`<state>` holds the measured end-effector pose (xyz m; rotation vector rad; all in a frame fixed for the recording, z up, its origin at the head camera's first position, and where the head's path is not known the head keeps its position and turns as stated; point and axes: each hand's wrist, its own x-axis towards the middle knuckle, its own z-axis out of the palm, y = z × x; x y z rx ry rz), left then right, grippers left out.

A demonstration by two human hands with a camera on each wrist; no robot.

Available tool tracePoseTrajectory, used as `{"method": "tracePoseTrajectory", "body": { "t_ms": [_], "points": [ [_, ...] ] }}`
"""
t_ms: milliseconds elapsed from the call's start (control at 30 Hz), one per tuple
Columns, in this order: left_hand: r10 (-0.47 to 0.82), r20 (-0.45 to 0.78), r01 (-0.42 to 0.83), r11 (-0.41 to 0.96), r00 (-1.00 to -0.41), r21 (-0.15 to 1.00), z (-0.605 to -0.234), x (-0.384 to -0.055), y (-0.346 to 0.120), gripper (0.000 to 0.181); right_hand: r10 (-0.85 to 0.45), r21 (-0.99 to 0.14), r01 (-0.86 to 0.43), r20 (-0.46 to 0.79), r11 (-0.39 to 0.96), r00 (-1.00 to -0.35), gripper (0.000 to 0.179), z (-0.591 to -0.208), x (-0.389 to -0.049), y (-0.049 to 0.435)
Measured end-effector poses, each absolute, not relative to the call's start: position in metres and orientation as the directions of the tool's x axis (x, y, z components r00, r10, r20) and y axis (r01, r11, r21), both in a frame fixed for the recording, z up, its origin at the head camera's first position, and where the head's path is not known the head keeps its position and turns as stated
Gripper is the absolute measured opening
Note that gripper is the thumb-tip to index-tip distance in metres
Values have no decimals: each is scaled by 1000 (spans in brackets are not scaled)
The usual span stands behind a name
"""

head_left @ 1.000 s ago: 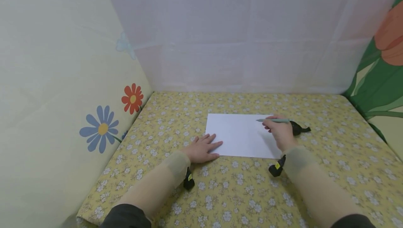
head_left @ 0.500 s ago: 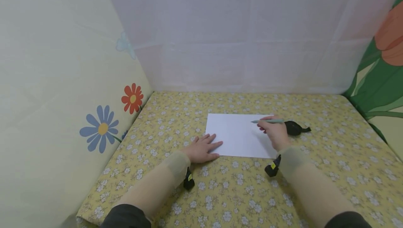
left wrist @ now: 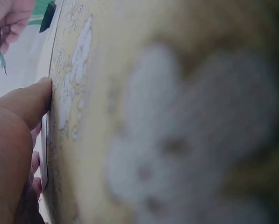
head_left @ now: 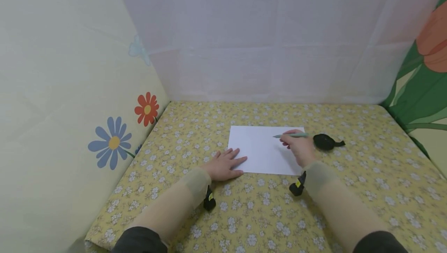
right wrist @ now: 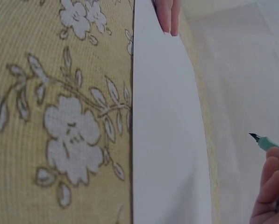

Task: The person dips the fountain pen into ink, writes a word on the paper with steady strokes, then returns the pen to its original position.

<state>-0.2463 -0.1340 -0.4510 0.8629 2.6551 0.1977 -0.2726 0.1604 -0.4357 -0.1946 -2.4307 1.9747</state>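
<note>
A white sheet of paper (head_left: 260,144) lies on the flowered cloth. My left hand (head_left: 223,165) rests on its near left corner, fingers spread out flat; in the left wrist view the thumb (left wrist: 29,100) lies along the paper's edge. Over the right half of the sheet, my right hand (head_left: 298,147) pinches a slim green pen (head_left: 297,134) whose tip points left. The right wrist view shows the pen's dark pointed tip (right wrist: 254,136) raised off the paper, with the curled fingers (right wrist: 270,186) around the barrel. No marks show on the sheet.
Right of the paper sits a black rounded object (head_left: 324,142) with a short tail. Yellow flowered cloth (head_left: 251,214) covers the table. White fabric (head_left: 223,43) hangs behind, and flower-printed panels (head_left: 70,90) stand at both sides. Each wrist wears a small black camera.
My right hand has moved left over the sheet with the pen, and the black object beside it has come fully into sight. The left hand has stayed in place.
</note>
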Motion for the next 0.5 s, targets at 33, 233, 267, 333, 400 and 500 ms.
{"method": "tracePoseTrajectory", "body": {
  "t_ms": [33,233,267,333,400,500],
  "points": [
    [592,-276,544,806,-757,234,-451,-246,-134,62,95,-975,93,-75,200,-993,32,-436,-273,160],
    [591,-278,544,806,-757,233,-451,-246,-134,62,77,-975,107,-93,197,-993,32,-438,-275,155],
    [591,-278,543,806,-757,234,-451,-246,-134,62,76,-974,110,-96,198,-992,32,-438,-275,154],
    [591,-277,544,806,-757,234,-451,-246,-134,62,68,-974,112,-101,198,-993,32,-439,-276,152],
    [592,-276,544,806,-757,235,-450,-246,-134,62,62,-974,112,-101,197,-993,32,-440,-276,150],
    [592,-275,544,806,-758,235,-450,-246,-133,62,50,-976,109,-102,189,-994,32,-442,-276,148]
  ]
}}
